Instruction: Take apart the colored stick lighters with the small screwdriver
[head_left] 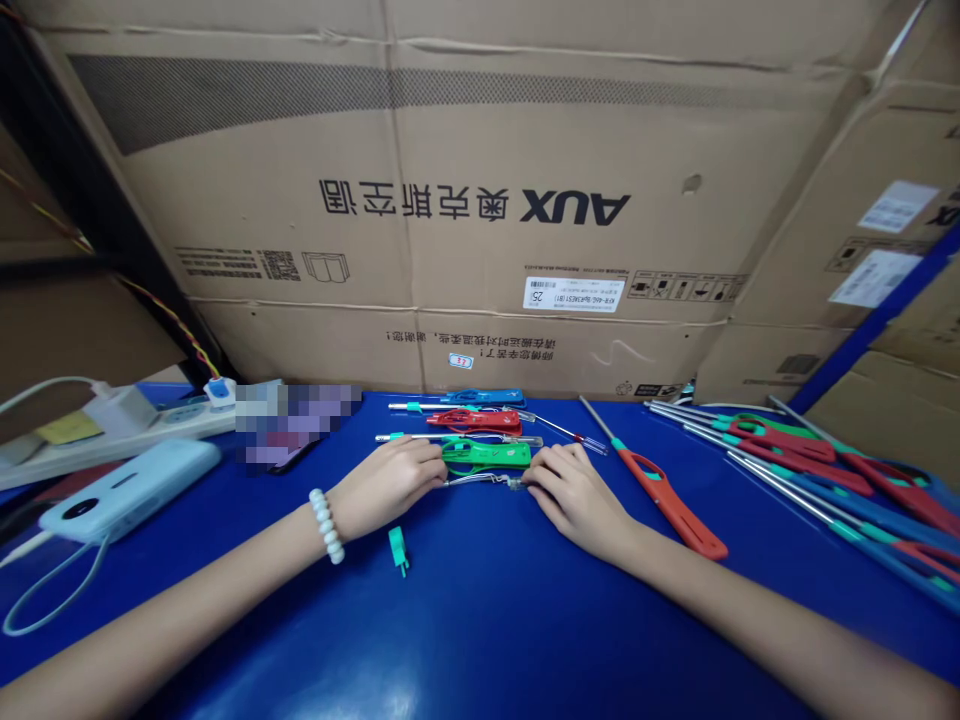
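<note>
My left hand (pixel 401 482), with a beaded bracelet, is closed, its fingertips pinched at the left end of some thin wires (pixel 480 480). At their right end, my right hand (pixel 577 495) has its fingers closed on a small clear plastic piece (pixel 515 483). Just behind the wires lies a green lighter handle (pixel 495 455), close to both hands. Farther back are a red lighter handle (pixel 480 421) and a blue lighter handle (pixel 484 396), with metal tubes beside them. A small teal plastic part (pixel 398 550) lies in front of my left hand.
An orange stick lighter (pixel 671 503) lies right of my right hand. Several red and blue stick lighters (pixel 810 450) are piled farther right. At left are a light-blue power bank (pixel 135 490), a power strip (pixel 172 420) and a phone. Behind stands a large cardboard box (pixel 450 130).
</note>
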